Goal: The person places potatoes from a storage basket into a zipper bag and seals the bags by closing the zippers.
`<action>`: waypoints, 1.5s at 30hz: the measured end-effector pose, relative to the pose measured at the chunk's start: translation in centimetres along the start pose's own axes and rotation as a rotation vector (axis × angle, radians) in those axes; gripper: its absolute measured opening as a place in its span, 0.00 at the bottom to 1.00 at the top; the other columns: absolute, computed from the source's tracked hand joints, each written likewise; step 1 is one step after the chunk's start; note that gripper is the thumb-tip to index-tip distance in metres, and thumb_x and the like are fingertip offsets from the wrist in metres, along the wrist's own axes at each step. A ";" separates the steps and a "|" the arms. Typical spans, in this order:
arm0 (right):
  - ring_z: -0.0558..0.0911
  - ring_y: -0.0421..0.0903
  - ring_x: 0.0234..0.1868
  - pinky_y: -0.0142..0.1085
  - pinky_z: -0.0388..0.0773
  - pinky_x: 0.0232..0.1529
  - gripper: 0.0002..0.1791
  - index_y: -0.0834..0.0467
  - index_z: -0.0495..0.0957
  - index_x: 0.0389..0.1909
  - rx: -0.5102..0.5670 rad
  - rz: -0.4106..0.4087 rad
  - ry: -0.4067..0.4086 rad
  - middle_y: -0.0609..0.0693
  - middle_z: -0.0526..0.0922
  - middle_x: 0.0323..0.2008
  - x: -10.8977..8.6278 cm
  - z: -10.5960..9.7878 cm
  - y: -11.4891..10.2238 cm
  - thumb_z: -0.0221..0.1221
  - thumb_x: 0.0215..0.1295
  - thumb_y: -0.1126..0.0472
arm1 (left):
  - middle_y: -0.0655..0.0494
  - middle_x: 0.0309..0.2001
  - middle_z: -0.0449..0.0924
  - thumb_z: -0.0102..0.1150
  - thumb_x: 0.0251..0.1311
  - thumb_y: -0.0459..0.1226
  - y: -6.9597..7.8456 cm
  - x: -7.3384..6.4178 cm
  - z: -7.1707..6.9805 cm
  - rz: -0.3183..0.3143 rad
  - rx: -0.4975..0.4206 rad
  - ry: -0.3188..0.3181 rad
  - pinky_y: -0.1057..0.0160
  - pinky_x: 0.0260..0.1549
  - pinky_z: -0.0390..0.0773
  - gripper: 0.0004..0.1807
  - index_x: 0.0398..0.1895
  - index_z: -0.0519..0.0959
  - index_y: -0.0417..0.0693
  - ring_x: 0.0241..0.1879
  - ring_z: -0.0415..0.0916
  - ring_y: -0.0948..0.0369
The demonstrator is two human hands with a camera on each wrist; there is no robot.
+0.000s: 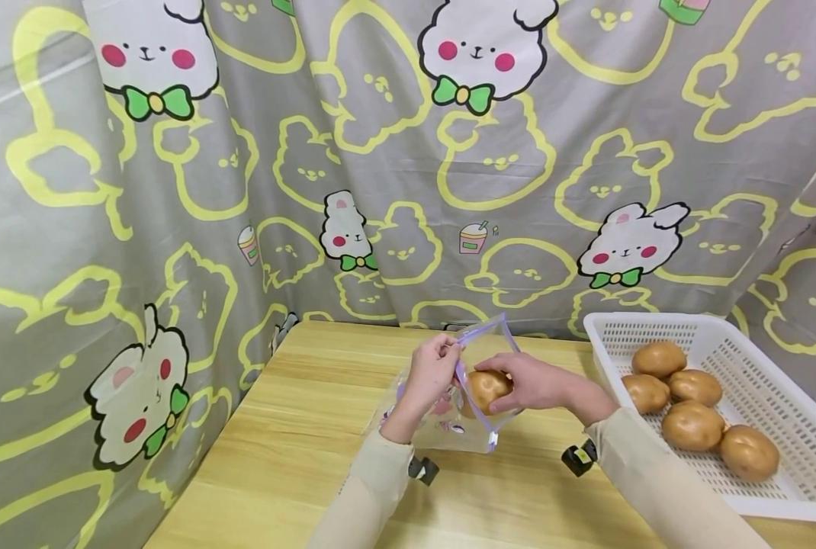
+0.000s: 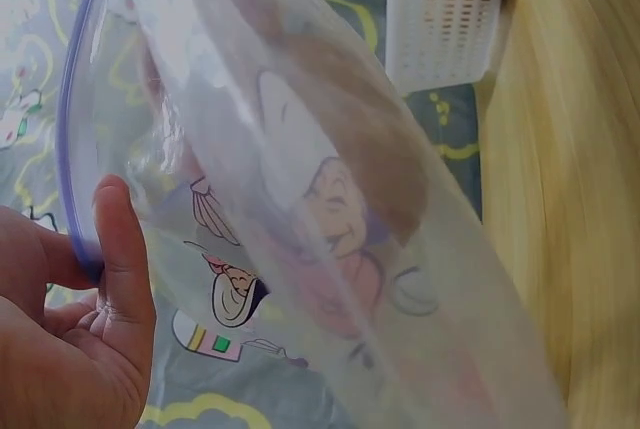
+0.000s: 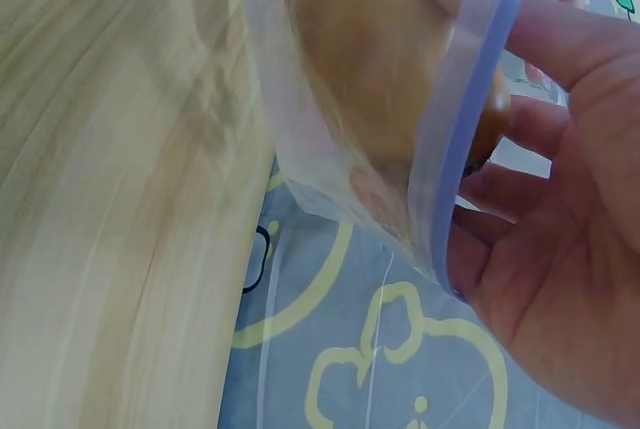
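A clear zip bag (image 1: 473, 438) with a purple zip edge and printed cartoon figures is held up over the table, its mouth spread toward the right. My left hand (image 1: 435, 370) pinches the purple edge between thumb and fingers, as the left wrist view also shows. My right hand (image 1: 534, 381) grips a brown potato (image 1: 485, 389) at the bag's mouth. In the right wrist view the potato (image 3: 370, 59) lies mostly behind the clear film, and the fingertips of my right hand (image 3: 560, 179) reach inside past the zip edge.
A white perforated basket (image 1: 802, 488) with several potatoes (image 1: 692, 427) stands at the right of the wooden table (image 1: 264, 442). A patterned grey curtain (image 1: 394, 175) hangs behind and to the left. A small black device (image 1: 578, 459) sits at each wrist.
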State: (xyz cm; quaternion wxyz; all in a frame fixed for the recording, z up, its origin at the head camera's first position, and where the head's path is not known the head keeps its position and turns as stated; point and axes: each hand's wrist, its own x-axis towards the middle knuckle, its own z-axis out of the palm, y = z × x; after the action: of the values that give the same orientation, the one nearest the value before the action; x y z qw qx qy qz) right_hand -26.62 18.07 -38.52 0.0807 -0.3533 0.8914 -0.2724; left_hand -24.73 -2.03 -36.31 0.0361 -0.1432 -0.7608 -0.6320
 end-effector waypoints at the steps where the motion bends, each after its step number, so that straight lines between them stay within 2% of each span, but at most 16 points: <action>1: 0.75 0.44 0.43 0.34 0.77 0.40 0.35 0.65 0.70 0.59 0.005 -0.003 -0.001 0.53 0.77 0.50 0.0 0.0 0.0 0.69 0.53 0.54 | 0.35 0.23 0.78 0.47 0.66 0.27 0.5 -0.2 -0.1 0.005 0.000 0.001 0.76 0.11 0.71 0.08 0.34 0.75 0.30 0.11 0.70 0.66; 7: 0.77 0.45 0.44 0.33 0.79 0.45 0.31 0.69 0.69 0.60 0.117 -0.010 -0.034 0.54 0.75 0.50 -0.1 -0.1 0.2 0.67 0.56 0.63 | 0.33 0.24 0.78 0.47 0.66 0.27 0.6 -0.2 -0.1 0.006 0.010 0.001 0.75 0.11 0.72 0.08 0.34 0.75 0.30 0.11 0.69 0.68; 10: 0.77 0.45 0.44 0.32 0.79 0.44 0.30 0.68 0.70 0.58 0.110 -0.019 -0.026 0.54 0.76 0.49 0.0 -0.2 0.2 0.66 0.56 0.64 | 0.33 0.24 0.78 0.47 0.66 0.27 0.5 -0.2 -0.1 0.012 0.006 0.001 0.72 0.12 0.75 0.07 0.34 0.75 0.30 0.11 0.69 0.68; 14: 0.78 0.45 0.42 0.31 0.79 0.42 0.28 0.67 0.72 0.56 0.086 -0.029 -0.004 0.53 0.77 0.47 0.2 -0.1 0.2 0.68 0.55 0.63 | 0.33 0.24 0.78 0.47 0.66 0.26 0.6 -0.1 -0.1 0.022 0.012 0.002 0.64 0.14 0.79 0.07 0.33 0.75 0.30 0.11 0.70 0.67; 16: 0.78 0.44 0.42 0.30 0.79 0.42 0.28 0.66 0.72 0.56 0.077 -0.026 0.005 0.52 0.77 0.46 0.4 -0.1 0.2 0.68 0.55 0.62 | 0.32 0.24 0.78 0.47 0.66 0.26 0.6 -0.1 -0.1 0.028 0.012 0.004 0.56 0.17 0.81 0.07 0.33 0.75 0.30 0.11 0.69 0.66; 19: 0.78 0.44 0.43 0.31 0.80 0.42 0.28 0.66 0.72 0.56 0.075 -0.022 0.010 0.51 0.77 0.47 0.5 -0.1 0.1 0.68 0.55 0.61 | 0.32 0.24 0.78 0.47 0.66 0.26 0.7 0.0 -0.1 0.031 0.009 0.006 0.45 0.21 0.81 0.07 0.33 0.75 0.31 0.11 0.69 0.67; 21: 0.78 0.45 0.44 0.33 0.80 0.44 0.29 0.66 0.72 0.57 0.075 -0.021 0.010 0.52 0.77 0.49 0.5 -0.1 0.1 0.68 0.55 0.61 | 0.33 0.24 0.78 0.47 0.66 0.26 0.7 0.0 -0.1 0.032 0.007 0.009 0.42 0.23 0.80 0.07 0.32 0.75 0.31 0.11 0.70 0.67; 26: 0.77 0.50 0.49 0.39 0.79 0.50 0.29 0.67 0.71 0.58 0.060 -0.017 0.015 0.56 0.76 0.53 0.3 -0.5 -0.3 0.67 0.56 0.62 | 0.33 0.23 0.78 0.47 0.66 0.27 0.7 0.0 -0.2 0.035 0.015 0.022 0.46 0.21 0.81 0.07 0.33 0.75 0.31 0.11 0.70 0.67; 34: 0.75 0.55 0.55 0.43 0.77 0.52 0.26 0.66 0.71 0.57 0.018 -0.047 0.063 0.58 0.75 0.54 -0.7 -1.5 -1.1 0.65 0.58 0.64 | 0.33 0.24 0.78 0.47 0.66 0.27 0.4 0.1 -0.3 0.038 0.022 0.010 0.56 0.18 0.82 0.08 0.35 0.76 0.30 0.12 0.71 0.66; 40: 0.76 0.55 0.54 0.42 0.78 0.51 0.24 0.65 0.72 0.57 0.083 -0.074 0.101 0.57 0.76 0.55 -2.0 -2.8 -1.1 0.63 0.60 0.64 | 0.32 0.24 0.78 0.47 0.66 0.27 0.2 0.1 -0.4 0.036 0.015 0.003 0.56 0.17 0.82 0.07 0.35 0.76 0.29 0.11 0.71 0.67; 45: 0.77 0.55 0.51 0.41 0.79 0.48 0.24 0.64 0.73 0.56 0.096 -0.043 0.123 0.55 0.78 0.52 -3.6 -4.0 -0.5 0.65 0.59 0.64 | 0.35 0.21 0.77 0.47 0.65 0.26 0.2 0.0 -0.4 0.030 -0.001 0.025 0.52 0.18 0.82 0.07 0.34 0.76 0.29 0.11 0.71 0.66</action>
State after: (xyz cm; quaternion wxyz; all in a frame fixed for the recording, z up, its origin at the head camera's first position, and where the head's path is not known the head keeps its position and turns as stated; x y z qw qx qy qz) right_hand -25.08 21.91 -35.08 0.0366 -0.3508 0.8727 -0.3375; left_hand -24.75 -2.35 -36.02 0.0550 -0.1465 -0.7578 -0.6335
